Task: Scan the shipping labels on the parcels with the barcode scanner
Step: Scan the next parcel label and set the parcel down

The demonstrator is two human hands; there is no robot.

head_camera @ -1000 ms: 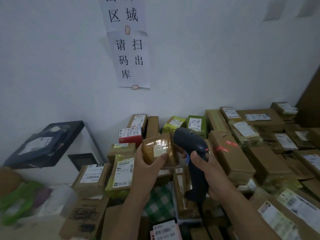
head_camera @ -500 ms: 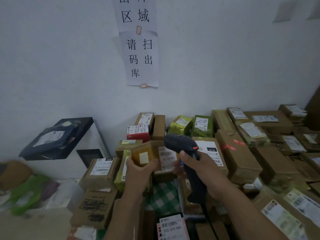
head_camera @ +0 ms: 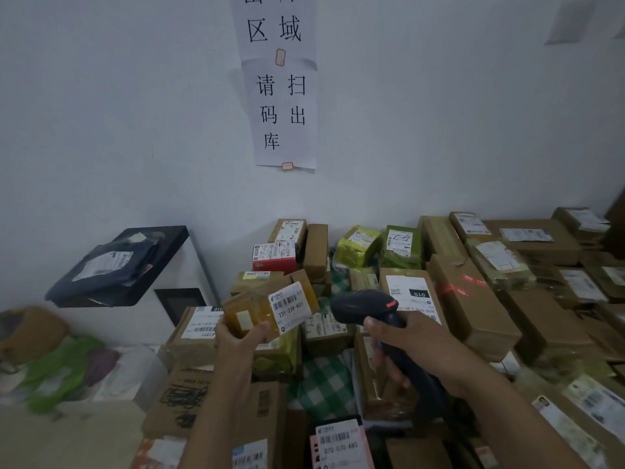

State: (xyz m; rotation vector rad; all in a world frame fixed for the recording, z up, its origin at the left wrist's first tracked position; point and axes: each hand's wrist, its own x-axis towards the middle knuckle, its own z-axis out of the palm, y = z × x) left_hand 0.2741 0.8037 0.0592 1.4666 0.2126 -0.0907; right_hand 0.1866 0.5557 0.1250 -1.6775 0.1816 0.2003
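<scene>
Held in my left hand (head_camera: 240, 336), fingers closed around its lower end, is a small brown parcel (head_camera: 260, 308), raised above the heap of parcels (head_camera: 473, 299) and tilted, its white shipping label (head_camera: 290, 307) turned rightward and reading 231-239-K01. My right hand (head_camera: 402, 340) is wrapped shut on the grip of the dark barcode scanner (head_camera: 367, 308); its head sits just beside the label, apart from it. Behind, a paper notice (head_camera: 280, 96) is taped to the white wall (head_camera: 118, 113). Below, a pink-edged parcel (head_camera: 340, 443) reads 070-070-A80.

left forearm (head_camera: 216, 411): bare, unsleeved | right forearm (head_camera: 500, 411): bare, unsleeved | no gloves
</scene>
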